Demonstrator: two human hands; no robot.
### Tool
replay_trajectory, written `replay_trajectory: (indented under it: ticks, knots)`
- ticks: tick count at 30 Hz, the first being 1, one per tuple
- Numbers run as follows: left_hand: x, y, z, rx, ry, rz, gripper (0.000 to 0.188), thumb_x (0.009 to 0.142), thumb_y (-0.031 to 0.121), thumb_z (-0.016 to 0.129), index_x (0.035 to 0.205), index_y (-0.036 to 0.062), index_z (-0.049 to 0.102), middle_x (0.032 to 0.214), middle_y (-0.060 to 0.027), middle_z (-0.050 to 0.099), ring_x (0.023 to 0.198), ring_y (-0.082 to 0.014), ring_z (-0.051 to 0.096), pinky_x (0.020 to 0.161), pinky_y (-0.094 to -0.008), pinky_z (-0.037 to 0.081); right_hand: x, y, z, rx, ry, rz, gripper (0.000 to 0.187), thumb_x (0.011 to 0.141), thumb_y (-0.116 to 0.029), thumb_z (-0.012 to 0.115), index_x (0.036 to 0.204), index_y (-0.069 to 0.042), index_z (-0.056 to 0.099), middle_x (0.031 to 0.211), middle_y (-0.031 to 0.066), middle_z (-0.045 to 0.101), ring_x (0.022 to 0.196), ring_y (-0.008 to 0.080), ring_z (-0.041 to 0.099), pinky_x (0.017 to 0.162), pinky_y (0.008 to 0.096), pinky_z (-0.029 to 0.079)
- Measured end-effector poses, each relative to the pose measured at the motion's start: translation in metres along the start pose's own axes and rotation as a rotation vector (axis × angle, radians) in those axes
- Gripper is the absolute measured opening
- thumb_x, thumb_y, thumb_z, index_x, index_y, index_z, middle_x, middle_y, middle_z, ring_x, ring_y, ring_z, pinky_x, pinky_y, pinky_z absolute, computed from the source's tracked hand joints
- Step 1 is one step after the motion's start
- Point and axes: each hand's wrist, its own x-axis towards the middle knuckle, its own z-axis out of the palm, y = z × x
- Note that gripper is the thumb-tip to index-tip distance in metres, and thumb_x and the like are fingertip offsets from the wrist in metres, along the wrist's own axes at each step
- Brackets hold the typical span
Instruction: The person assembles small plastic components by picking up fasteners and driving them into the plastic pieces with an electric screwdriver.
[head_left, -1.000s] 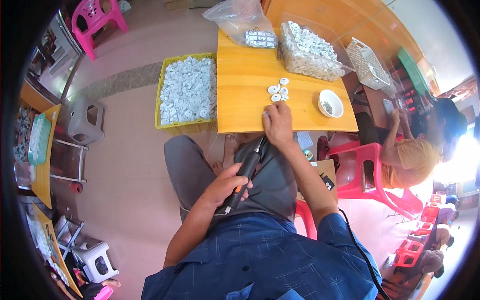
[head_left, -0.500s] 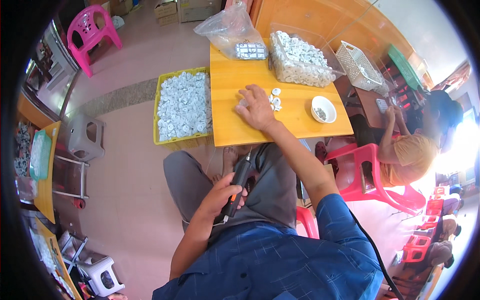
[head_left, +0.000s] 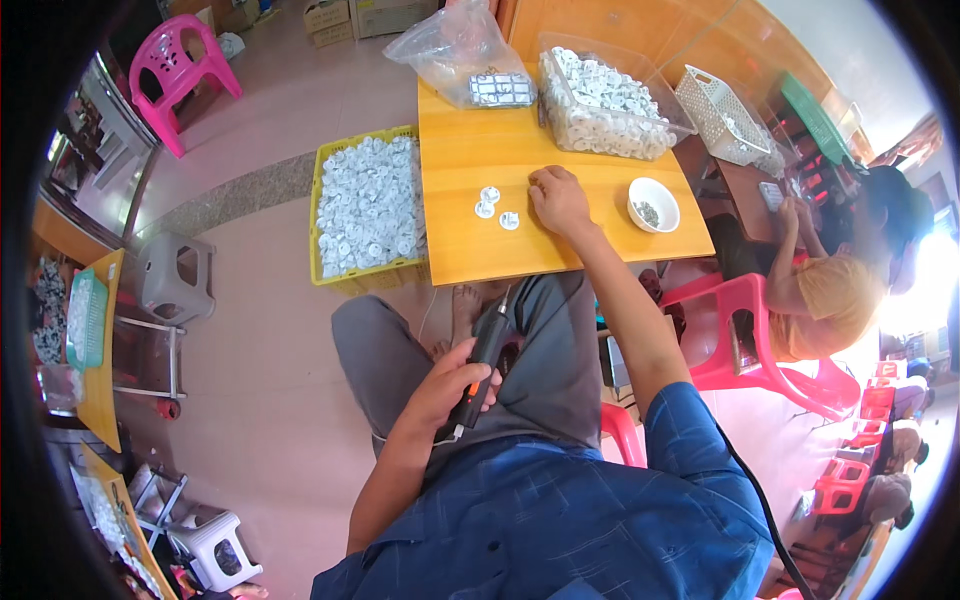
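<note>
My left hand [head_left: 455,385] is wrapped around a black electric screwdriver [head_left: 484,352] with an orange switch, held over my lap with its bit pointing up toward the table edge. On the yellow table [head_left: 465,150], my right hand [head_left: 562,203] rests with its fingers curled down, and whatever is under them is hidden. Left of it lie three small round white plastic parts: one part [head_left: 509,220] nearest the hand, and two others [head_left: 486,203] touching. A white bowl [head_left: 668,190] of small metal screws stands to the right of that hand.
A clear bin [head_left: 610,135] of white parts and a plastic bag [head_left: 455,50] with a packed tray occupy the table's back. Beside its left edge stands a yellow crate [head_left: 318,215] full of white parts. A co-worker [head_left: 825,290] sits at the right on a pink chair [head_left: 720,330].
My right hand has shifted right and its spread fingers have curled in. White parts it partly covered now show to its left; those at its right are out of sight. The screwdriver stays in my left hand.
</note>
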Motion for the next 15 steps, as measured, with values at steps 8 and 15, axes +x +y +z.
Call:
replay_trajectory:
  ticks: [8,15]
  knots:
    - [0.0,-0.003,0.004,0.025,0.002,-0.019,0.043,0.096,0.013,0.056,0.137,0.002,0.049,0.097,-0.0098,0.066,0.074,-0.0162,0.066,0.065,-0.0301,0.057,-0.034,0.004,-0.042,0.01,0.123,-0.014,0.022,0.09,-0.018,0.066,0.107,-0.007,0.074,0.112,0.0168,0.071,0.105,0.0365,0.066,0.096,0.0459,0.053]
    - [0.006,-0.009,0.0,0.044,-0.007,-0.052,0.043,0.095,0.013,0.058,0.136,0.0018,0.049,0.096,-0.0109,0.067,0.071,-0.0166,0.067,0.065,-0.0311,0.059,-0.03,-0.106,-0.154,0.633,0.299,-0.151,0.017,0.092,-0.009,0.069,0.106,0.0,0.07,0.101,0.0116,0.074,0.097,0.0254,0.07,0.089,0.0347,0.054]
